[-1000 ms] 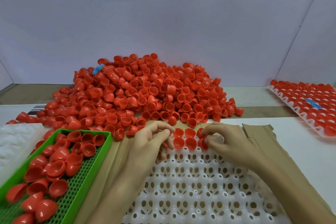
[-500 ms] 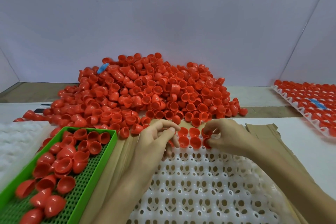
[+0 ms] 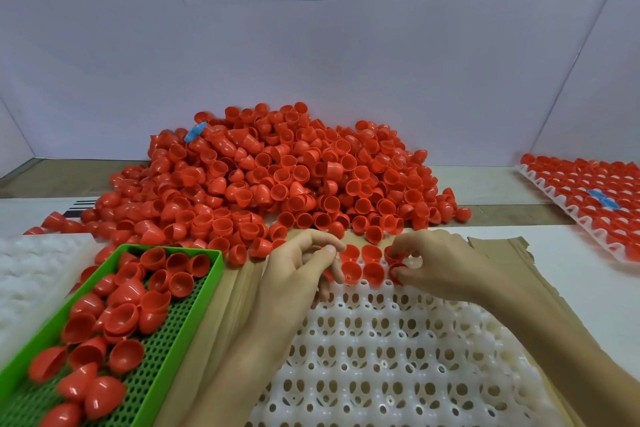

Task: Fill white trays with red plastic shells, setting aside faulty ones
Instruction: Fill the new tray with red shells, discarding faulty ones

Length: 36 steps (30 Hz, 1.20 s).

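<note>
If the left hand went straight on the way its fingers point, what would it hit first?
Probably the seated shells at the far end of the white tray, just ahead of the left hand; the loose pile lies beyond them. Depth is unclear from this one view.

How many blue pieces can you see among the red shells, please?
2. One blue piece lies near the pile's upper left; a second blue piece lies on the filled tray at far right. More may be buried.

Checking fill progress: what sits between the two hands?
Head view: a few red shells, seated in the white tray's far rows, lie between the left hand and the right hand.
</note>
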### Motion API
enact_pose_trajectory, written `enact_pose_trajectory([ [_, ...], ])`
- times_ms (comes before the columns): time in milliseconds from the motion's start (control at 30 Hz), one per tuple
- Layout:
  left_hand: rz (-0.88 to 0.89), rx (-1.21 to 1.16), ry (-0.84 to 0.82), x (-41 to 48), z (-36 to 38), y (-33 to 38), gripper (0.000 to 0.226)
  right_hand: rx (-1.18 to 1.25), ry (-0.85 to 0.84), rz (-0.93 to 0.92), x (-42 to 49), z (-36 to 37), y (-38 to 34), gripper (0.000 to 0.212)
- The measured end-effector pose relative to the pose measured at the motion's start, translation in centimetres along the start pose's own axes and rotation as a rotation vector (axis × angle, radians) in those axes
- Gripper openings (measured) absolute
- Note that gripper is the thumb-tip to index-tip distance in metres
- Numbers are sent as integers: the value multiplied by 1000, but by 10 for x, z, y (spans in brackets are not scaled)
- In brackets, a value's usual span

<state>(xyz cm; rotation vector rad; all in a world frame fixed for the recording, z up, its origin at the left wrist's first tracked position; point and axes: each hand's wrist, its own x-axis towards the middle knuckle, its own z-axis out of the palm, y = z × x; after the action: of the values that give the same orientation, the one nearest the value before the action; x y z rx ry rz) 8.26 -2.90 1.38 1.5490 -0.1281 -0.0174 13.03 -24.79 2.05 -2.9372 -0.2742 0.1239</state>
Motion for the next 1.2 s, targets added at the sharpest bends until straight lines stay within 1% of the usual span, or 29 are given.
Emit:
enact_pose_trajectory([
  [100,7,5,-4,0,0,0,22,44,-14,-25,-3,-5,3,26],
  [167,13,6,-5,0,1,0,22,113,-14,-42,-2,-9,6,16],
  [233,16,6,-1,0,1,0,23,202,23,-48,4,-12,10,4],
  [267,17,10,2,1,1,-1,23,254,69,-42,9,-12,11,3],
  [333,22,19,7,1,1,-2,23,324,184,0,24,-10,16,7],
  [400,28,30,6,1,1,-3,23,308,239,69,39,-6,20,8],
  [433,30,35,4,1,1,-3,22,290,234,96,47,-2,23,9],
  [533,36,39,1,1,0,-4,22,235,195,82,64,7,27,29],
  [600,41,43,13,2,-1,-4,22,200,184,35,72,11,27,33],
  [633,42,45,18,2,-1,-4,22,186,194,24,75,13,27,30],
  [700,42,44,23,2,-2,-4,22,168,253,27,78,15,29,18],
  [767,41,42,29,2,-2,-4,22,204,354,23,76,14,31,8],
  [833,41,39,30,2,-3,-4,21,293,476,3,70,11,30,16],
  [900,45,28,26,2,-2,-3,17,386,555,-34,62,4,23,19],
  [967,41,7,23,1,0,-3,18,471,543,-108,51,-4,14,18],
  [1067,61,27,-33,0,1,-5,39,577,476,-220,30,-13,-2,15],
  [1133,71,8,-100,-1,1,-5,48,606,445,-270,18,-16,-12,14],
  [1200,87,-17,-155,-2,2,-4,48,624,407,-297,7,-17,-19,13],
])
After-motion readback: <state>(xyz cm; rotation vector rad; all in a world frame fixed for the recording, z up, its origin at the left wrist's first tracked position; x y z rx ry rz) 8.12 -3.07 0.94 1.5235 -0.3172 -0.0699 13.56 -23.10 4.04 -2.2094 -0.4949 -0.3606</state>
